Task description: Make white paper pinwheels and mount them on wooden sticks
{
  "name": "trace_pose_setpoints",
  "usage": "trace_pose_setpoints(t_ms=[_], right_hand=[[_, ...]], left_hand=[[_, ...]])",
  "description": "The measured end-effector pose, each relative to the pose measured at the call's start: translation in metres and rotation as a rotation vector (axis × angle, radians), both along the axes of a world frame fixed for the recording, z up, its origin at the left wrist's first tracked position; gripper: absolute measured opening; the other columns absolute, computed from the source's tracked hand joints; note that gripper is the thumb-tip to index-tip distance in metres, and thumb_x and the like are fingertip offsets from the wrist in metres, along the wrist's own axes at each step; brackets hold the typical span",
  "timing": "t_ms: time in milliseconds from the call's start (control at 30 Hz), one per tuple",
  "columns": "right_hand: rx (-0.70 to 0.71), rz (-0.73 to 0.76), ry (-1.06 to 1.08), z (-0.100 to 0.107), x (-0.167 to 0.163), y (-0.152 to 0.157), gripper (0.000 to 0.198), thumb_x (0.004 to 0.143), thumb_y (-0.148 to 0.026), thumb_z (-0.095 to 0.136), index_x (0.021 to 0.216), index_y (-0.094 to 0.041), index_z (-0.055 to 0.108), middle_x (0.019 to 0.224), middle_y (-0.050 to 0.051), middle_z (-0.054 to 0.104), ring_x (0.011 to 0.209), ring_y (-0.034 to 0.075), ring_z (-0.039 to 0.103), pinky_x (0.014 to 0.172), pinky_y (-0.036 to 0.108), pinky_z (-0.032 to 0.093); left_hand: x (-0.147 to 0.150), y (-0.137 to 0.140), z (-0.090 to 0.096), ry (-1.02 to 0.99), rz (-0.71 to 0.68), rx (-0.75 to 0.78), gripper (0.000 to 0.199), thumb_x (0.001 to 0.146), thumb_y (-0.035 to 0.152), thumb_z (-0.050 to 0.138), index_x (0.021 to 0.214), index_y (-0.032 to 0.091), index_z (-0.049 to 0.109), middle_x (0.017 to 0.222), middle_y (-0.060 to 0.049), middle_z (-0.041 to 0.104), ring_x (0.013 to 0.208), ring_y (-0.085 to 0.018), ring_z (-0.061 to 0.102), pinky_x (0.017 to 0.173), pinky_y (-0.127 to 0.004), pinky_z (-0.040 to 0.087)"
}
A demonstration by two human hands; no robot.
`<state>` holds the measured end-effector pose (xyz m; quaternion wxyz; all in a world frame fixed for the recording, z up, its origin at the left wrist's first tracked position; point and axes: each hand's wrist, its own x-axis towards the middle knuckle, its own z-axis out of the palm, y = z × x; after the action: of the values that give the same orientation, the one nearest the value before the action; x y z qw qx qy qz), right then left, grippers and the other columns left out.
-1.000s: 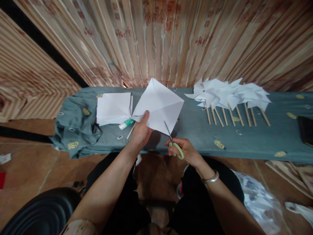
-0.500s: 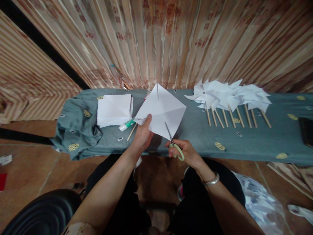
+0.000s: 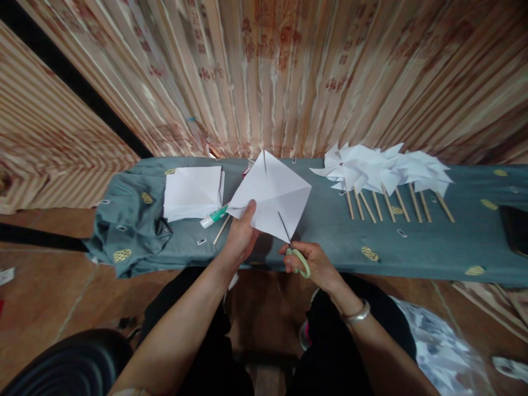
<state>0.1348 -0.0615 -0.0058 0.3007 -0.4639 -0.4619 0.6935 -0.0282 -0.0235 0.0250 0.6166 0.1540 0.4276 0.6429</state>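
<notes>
My left hand (image 3: pixel 243 231) grips a square sheet of white paper (image 3: pixel 274 190) by its lower left side, thumb on top. The sheet is held corner-up, with creases across it and a slit running in from the top corner. Around the green handles of a pair of scissors (image 3: pixel 300 263) my right hand (image 3: pixel 311 261) is closed. One dark blade lies over the paper at its bottom corner; the other blade is hidden beneath. Left of the sheet, a glue stick (image 3: pixel 214 216) with a green label and a thin wooden stick (image 3: pixel 221 230) rest on the cloth.
A stack of white paper squares (image 3: pixel 193 192) lies on the cloth-covered table (image 3: pixel 264 265) at left. Several white paper pinwheels (image 3: pixel 371 168) on wooden sticks lie at right. A dark object (image 3: pixel 515 228) sits at the right end. A clear bag (image 3: pixel 445 346) is on the floor; a black stool (image 3: pixel 70 366) stands lower left.
The view has tilted slightly, so everything sits a little lower in it. Both hands keep their hold on the paper and scissors, and the blade's place on the sheet looks nearly the same.
</notes>
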Motion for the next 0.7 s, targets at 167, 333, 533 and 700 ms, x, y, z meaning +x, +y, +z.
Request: trace_pose_setpoints(t_ms=[167,333,533,700], right_hand=[[0.008,0.010,0.000,-0.0006,0.0014,0.0003,0.052,0.054,-0.060,0.083,0.080,-0.018,0.067,0.053,-0.003,0.061,0.047,0.009,0.053,0.047,0.022,0.042],[0.039,0.005,0.000,-0.0043,0.0030,0.0000,0.054,0.056,-0.062,0.081,0.083,-0.017,0.070,0.054,-0.002,0.062,0.048,0.009,0.053,0.047,0.022,0.041],[0.030,-0.019,0.002,-0.0041,0.0019,-0.0003,0.054,0.055,-0.062,0.081,0.082,-0.016,0.070,0.053,-0.002,0.062,0.047,0.009,0.052,0.046,0.022,0.040],[-0.015,-0.050,-0.003,0.0005,-0.0006,-0.0007,0.056,0.049,-0.064,0.083,0.077,-0.017,0.070,0.050,-0.003,0.061,0.046,0.009,0.052,0.046,0.022,0.040]], left_hand=[[0.0011,-0.0015,0.0000,0.025,-0.010,-0.030,0.029,0.091,0.023,0.059,0.120,0.020,0.061,0.107,-0.006,0.073,0.098,-0.018,0.070,0.086,-0.031,0.055],[0.0030,-0.0036,-0.0024,0.034,-0.013,-0.022,0.037,0.087,0.026,0.065,0.122,0.017,0.060,0.111,-0.008,0.072,0.101,-0.021,0.069,0.093,-0.036,0.053],[0.0043,-0.0049,-0.0010,0.036,-0.012,-0.033,0.035,0.088,0.023,0.062,0.123,0.018,0.060,0.112,-0.008,0.072,0.102,-0.022,0.069,0.093,-0.036,0.054],[0.0047,-0.0054,0.0016,0.027,-0.010,-0.020,0.030,0.091,0.020,0.057,0.121,0.018,0.060,0.110,-0.007,0.073,0.099,-0.020,0.069,0.092,-0.034,0.054]])
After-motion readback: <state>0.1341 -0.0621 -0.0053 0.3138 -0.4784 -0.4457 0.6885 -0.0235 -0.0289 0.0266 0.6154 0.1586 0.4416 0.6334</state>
